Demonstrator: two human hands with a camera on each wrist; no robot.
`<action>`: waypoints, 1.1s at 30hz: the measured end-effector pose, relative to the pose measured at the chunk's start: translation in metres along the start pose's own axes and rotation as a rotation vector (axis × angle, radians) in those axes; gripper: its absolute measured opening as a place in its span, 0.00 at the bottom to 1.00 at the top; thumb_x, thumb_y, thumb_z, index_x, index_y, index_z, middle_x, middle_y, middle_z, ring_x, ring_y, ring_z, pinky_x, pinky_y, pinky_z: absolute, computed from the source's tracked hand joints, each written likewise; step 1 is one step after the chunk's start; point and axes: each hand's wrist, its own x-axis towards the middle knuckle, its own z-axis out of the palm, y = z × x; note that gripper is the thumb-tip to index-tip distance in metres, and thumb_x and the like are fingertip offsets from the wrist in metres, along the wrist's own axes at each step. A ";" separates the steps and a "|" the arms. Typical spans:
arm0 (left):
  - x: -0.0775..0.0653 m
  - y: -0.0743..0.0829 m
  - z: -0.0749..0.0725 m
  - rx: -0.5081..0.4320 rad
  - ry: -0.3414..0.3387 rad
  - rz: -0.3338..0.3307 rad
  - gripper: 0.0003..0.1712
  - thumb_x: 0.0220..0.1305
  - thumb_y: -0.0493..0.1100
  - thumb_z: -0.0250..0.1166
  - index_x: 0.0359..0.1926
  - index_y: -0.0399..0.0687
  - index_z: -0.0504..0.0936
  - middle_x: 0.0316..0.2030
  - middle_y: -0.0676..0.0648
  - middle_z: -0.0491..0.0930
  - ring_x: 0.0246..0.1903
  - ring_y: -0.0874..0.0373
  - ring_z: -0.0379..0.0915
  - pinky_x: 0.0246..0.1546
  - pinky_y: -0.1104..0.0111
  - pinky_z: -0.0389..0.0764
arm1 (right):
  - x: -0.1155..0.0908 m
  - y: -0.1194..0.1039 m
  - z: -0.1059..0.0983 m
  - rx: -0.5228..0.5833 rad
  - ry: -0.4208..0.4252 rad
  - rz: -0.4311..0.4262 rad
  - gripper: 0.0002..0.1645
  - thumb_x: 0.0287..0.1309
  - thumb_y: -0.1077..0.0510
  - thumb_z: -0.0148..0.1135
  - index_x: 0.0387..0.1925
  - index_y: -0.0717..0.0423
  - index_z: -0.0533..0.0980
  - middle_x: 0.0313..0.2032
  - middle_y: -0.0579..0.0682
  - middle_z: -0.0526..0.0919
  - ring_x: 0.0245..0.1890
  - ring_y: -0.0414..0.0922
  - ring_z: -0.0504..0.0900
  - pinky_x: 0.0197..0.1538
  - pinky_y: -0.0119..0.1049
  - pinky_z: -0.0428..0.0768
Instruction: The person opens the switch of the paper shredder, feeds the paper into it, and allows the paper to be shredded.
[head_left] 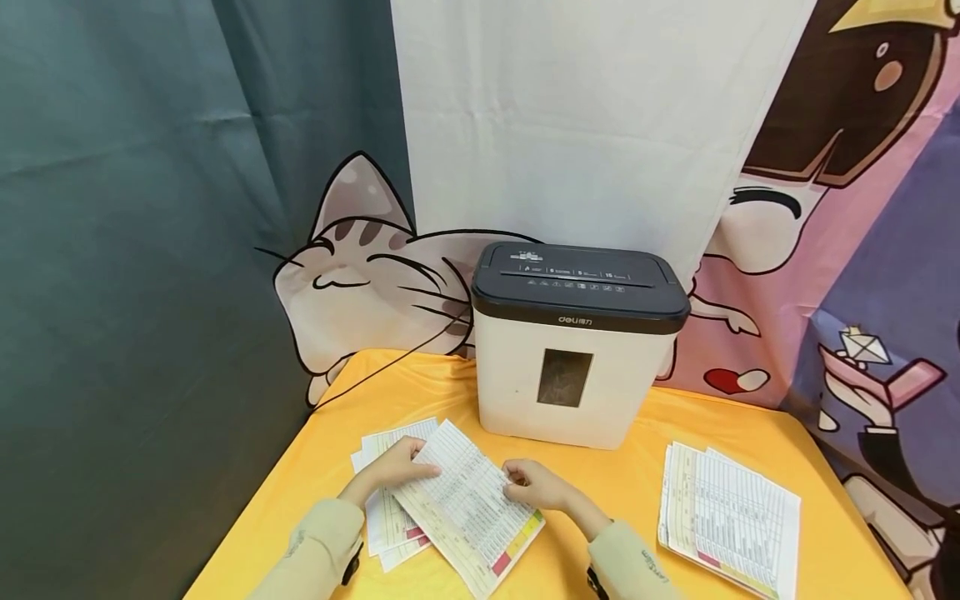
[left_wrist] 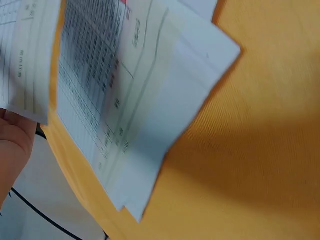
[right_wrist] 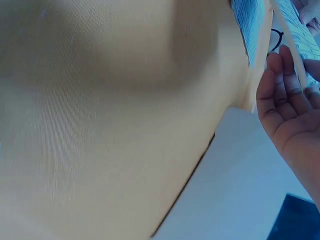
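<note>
A printed sheet (head_left: 468, 492) with ruled rows and red and yellow blocks is held slanted between both hands. My left hand (head_left: 401, 468) pinches its upper left edge, thumb on top; the left wrist view shows this hand (left_wrist: 15, 142) only partly. At the right edge, my right hand (head_left: 536, 485) pinches the sheet between thumb and fingers, also seen in the right wrist view, where the hand (right_wrist: 295, 115) is cut off by the frame. Below and left of the held sheet, several loose printed sheets (head_left: 386, 521) lie overlapping on the yellow cloth.
A white paper shredder (head_left: 510, 375) with a black slotted top (head_left: 577, 292) stands behind the hands. Another stack of printed sheets (head_left: 735, 508) lies at the right on the yellow tablecloth (head_left: 607, 475). A black cord (head_left: 390, 364) runs left from the shredder. Printed curtains hang behind.
</note>
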 end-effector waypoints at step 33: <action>0.000 0.072 0.022 -0.316 0.418 0.057 0.14 0.56 0.37 0.59 0.41 0.30 0.77 0.33 0.31 0.80 0.26 0.45 0.79 0.26 0.62 0.80 | -0.031 0.008 -0.013 0.602 0.384 0.257 0.27 0.56 0.56 0.54 0.55 0.65 0.65 0.50 0.61 0.75 0.47 0.50 0.77 0.49 0.40 0.75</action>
